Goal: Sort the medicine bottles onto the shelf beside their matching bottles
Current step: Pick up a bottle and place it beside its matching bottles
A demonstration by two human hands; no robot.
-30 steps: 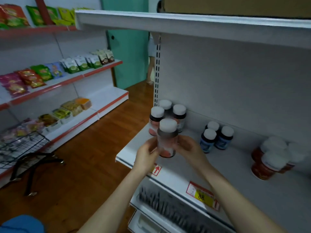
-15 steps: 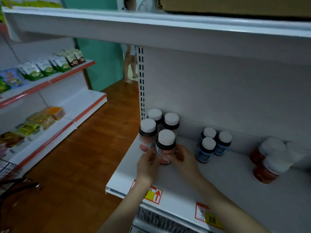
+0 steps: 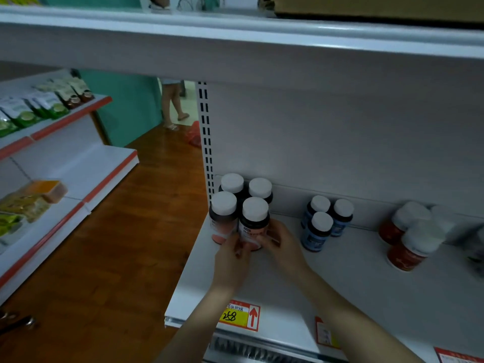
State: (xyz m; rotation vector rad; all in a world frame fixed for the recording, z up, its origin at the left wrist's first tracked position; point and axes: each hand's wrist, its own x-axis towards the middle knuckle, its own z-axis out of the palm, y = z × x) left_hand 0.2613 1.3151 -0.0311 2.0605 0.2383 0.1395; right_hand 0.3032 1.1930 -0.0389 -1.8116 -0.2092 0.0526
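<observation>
A pink-labelled bottle (image 3: 253,224) is being pinched low on its body, fingertips of the left hand (image 3: 231,258) and right hand (image 3: 281,247) curled round it. It is being held upright at the shelf (image 3: 288,289), three matching bottles (image 3: 224,216) just behind and left of the grip. Blue bottles (image 3: 320,226) are standing right of the grip, red bottles (image 3: 411,242) beyond.

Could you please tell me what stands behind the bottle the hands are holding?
A white-capped rear bottle stands behind the held bottle, near the back panel. Only its cap and dark shoulder show; its label is covered.
</observation>
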